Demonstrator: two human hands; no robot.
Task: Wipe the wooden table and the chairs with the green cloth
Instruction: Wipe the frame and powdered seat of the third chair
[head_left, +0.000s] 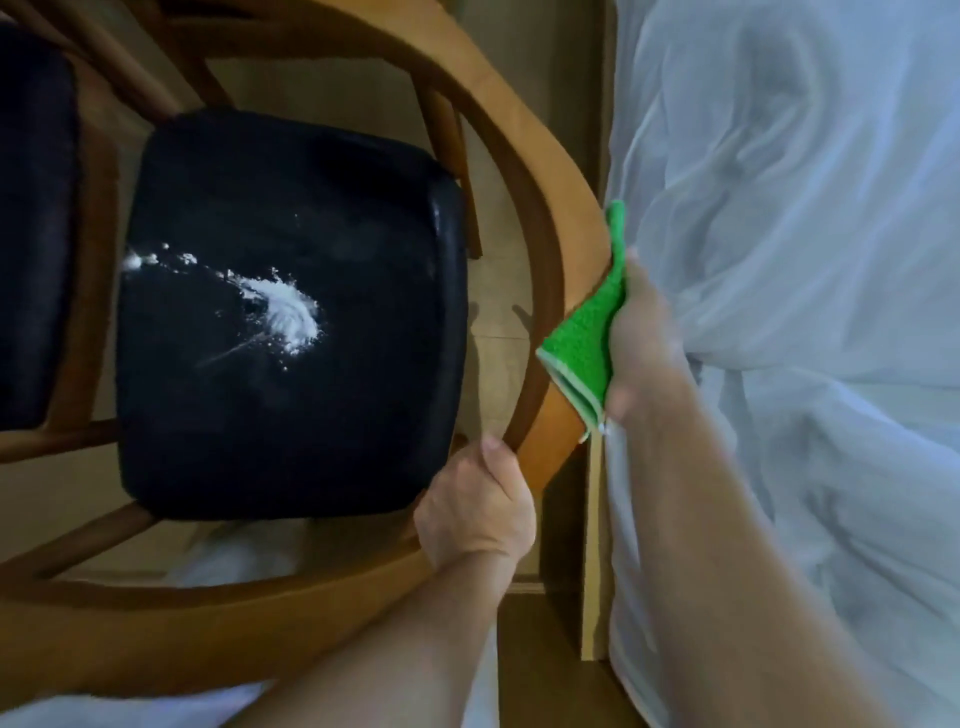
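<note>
My left hand (475, 512) grips the curved wooden chair rail (540, 218) to steady it while my right hand (641, 338) presses the folded green cloth (587, 338) along it.

Wood, leather-look seat, fuzzy cloth

The chair rail (540, 218) under my left hand (475, 512) is smooth, satin-finished wood, warm orange-brown. The seat pad (363, 364) looks like black leather or vinyl, slightly glossy, dusted with matt white powder (285, 312). My right hand (641, 343) holds the green cloth (584, 343), nubby microfibre. The white curtain (779, 260) looks sheer, maybe.
</note>
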